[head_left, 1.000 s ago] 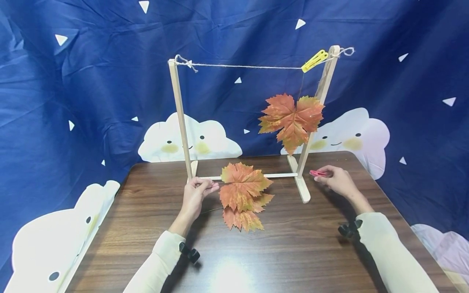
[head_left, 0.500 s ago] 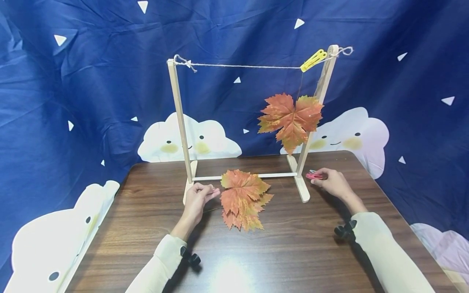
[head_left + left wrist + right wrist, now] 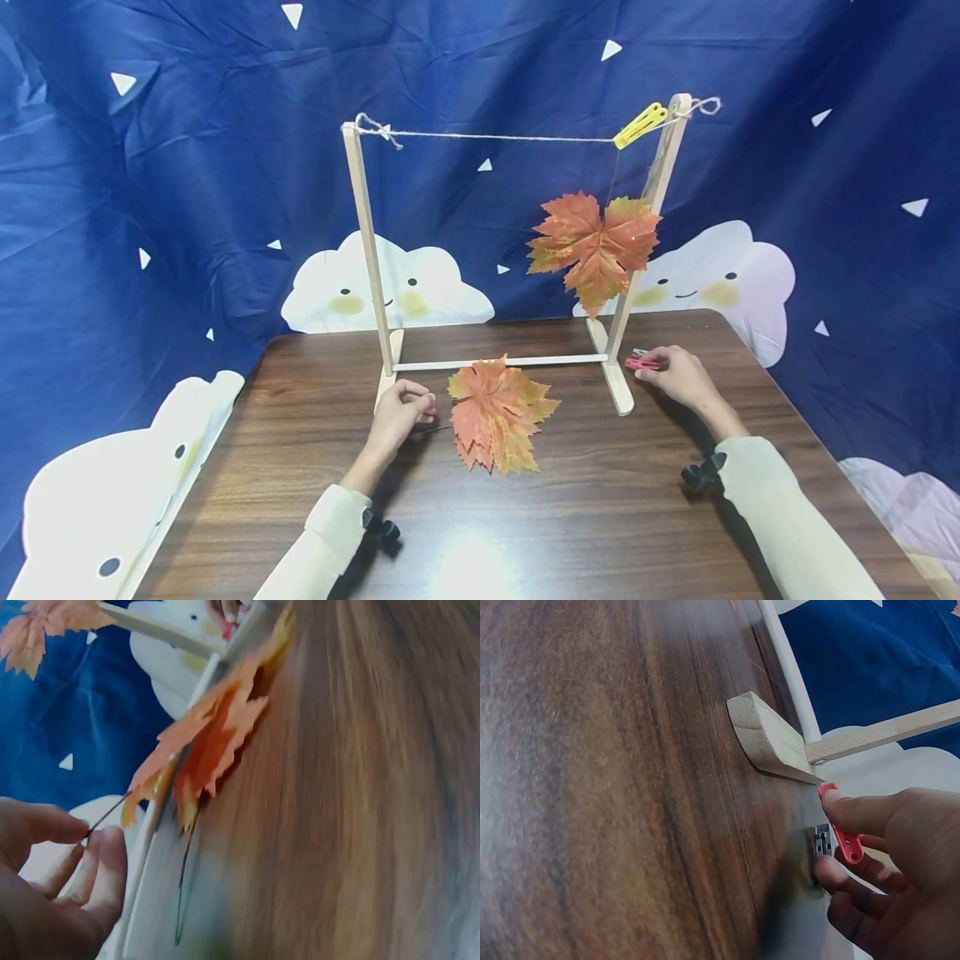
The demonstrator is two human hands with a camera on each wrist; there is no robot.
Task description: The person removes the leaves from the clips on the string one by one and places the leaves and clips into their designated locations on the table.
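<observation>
My left hand (image 3: 403, 417) is beside two overlapping orange artificial maple leaves (image 3: 498, 412) on the table. In the left wrist view, its fingers pinch the thin stem (image 3: 109, 813) of the upper leaf, which is lifted at a slant; the lower leaf's stem (image 3: 182, 877) is free. My right hand (image 3: 681, 379), right of the frame's foot, holds a red clothespin (image 3: 844, 834) between thumb and fingers. A greyish clothespin (image 3: 823, 841) sits right beside it near the fingertips; whether it is held too, I cannot tell.
A wooden frame (image 3: 367, 242) stands at the table's back with twine (image 3: 487, 136) strung across its top. There a yellow clothespin (image 3: 640, 126) holds up another maple leaf (image 3: 596, 246). A blue cloth (image 3: 187, 167) hangs behind the brown table (image 3: 600, 517).
My left hand has drawn slightly left and nearer, and the upper leaf has come down over the lower one. My right hand has shifted a little left; the greyish clothespin now shows beside the red one.
</observation>
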